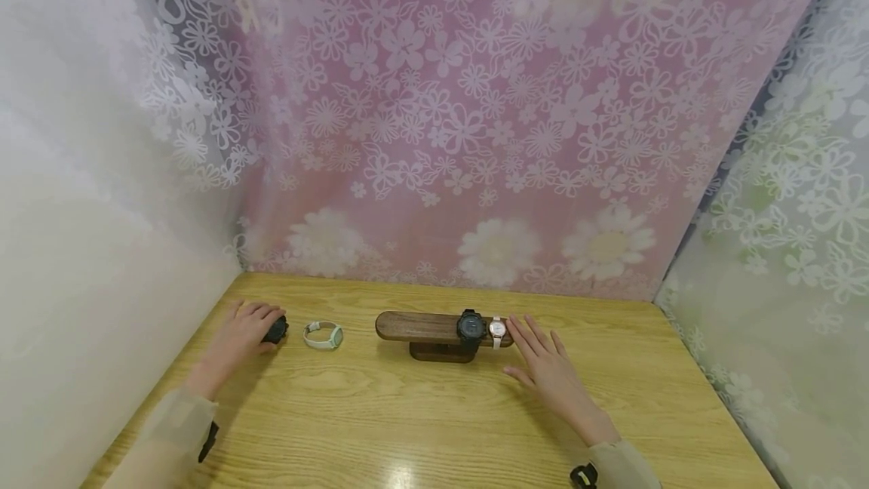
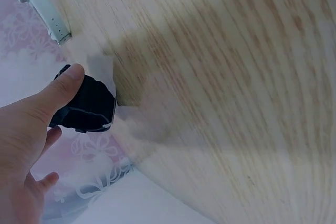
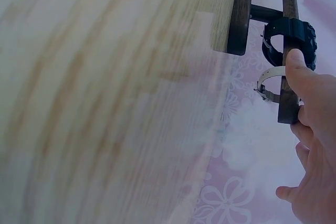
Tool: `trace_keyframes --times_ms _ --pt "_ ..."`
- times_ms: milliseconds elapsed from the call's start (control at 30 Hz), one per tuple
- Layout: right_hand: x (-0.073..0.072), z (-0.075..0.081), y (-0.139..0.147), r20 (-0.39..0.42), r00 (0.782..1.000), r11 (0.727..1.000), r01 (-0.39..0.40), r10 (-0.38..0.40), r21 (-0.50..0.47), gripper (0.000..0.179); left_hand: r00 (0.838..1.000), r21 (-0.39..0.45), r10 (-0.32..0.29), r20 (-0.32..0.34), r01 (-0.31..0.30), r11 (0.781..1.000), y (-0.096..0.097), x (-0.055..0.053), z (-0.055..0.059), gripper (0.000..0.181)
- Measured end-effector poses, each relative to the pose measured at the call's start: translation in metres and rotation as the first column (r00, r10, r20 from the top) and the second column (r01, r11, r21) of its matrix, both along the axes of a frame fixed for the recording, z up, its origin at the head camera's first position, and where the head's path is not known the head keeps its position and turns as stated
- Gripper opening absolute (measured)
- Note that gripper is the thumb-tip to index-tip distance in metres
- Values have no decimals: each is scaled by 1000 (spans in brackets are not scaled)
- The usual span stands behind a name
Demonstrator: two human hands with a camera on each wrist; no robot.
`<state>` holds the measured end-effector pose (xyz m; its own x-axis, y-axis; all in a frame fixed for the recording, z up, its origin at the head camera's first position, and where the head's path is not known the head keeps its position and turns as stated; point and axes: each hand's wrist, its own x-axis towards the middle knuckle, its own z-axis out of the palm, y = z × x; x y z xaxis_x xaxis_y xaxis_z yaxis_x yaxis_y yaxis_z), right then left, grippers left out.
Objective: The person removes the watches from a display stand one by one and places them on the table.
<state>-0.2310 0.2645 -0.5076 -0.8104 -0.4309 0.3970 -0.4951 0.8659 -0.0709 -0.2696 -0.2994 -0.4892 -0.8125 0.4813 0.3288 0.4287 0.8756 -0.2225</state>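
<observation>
On the left of the head view my left hand (image 1: 239, 336) holds a black watch (image 1: 275, 330) at the table. In the left wrist view its thumb lies against the looped black strap (image 2: 92, 106). My right hand (image 1: 551, 374) is at the right end of a wooden watch stand (image 1: 417, 325), fingers extended and spread. Its index fingertip is beside a watch with a white strap and pinkish case (image 1: 497, 328). Another black watch (image 1: 471, 327) sits just left of that one, both looped round the bar. In the right wrist view the thumb overlaps the bar (image 3: 287, 106); contact cannot be told.
A pale green watch (image 1: 336, 336) lies on the wooden table (image 1: 339, 413) between my left hand and the stand. Floral pink cloth (image 1: 421, 134) rises behind the table. A white panel (image 1: 81, 247) stands at left, and patterned cloth (image 1: 801, 247) hangs at right.
</observation>
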Motion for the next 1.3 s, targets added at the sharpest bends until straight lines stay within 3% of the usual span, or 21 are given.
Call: trace_keyframes --times_ms 233,400,767,900,1300 --pt "0 -1 -1 -40 999 1000 -15 15 -16 83 999 -84 -5 33 8 996 6 -5 -2 65" --pt "0 -2 0 -32 999 1000 -10 10 -6 83 998 -95 -12 68 18 995 9 -7 -2 65" --pt "1 0 -1 -53 999 1000 -12 12 -4 84 990 -33 -38 135 43 999 9 -2 1 69" --pt "1 0 -1 -49 999 1000 -12 11 -6 84 989 -9 -52 141 53 999 7 -3 -4 69" --pt "1 0 -2 -63 998 1000 -16 15 -20 83 986 73 -31 166 19 997 7 -3 -7 61"
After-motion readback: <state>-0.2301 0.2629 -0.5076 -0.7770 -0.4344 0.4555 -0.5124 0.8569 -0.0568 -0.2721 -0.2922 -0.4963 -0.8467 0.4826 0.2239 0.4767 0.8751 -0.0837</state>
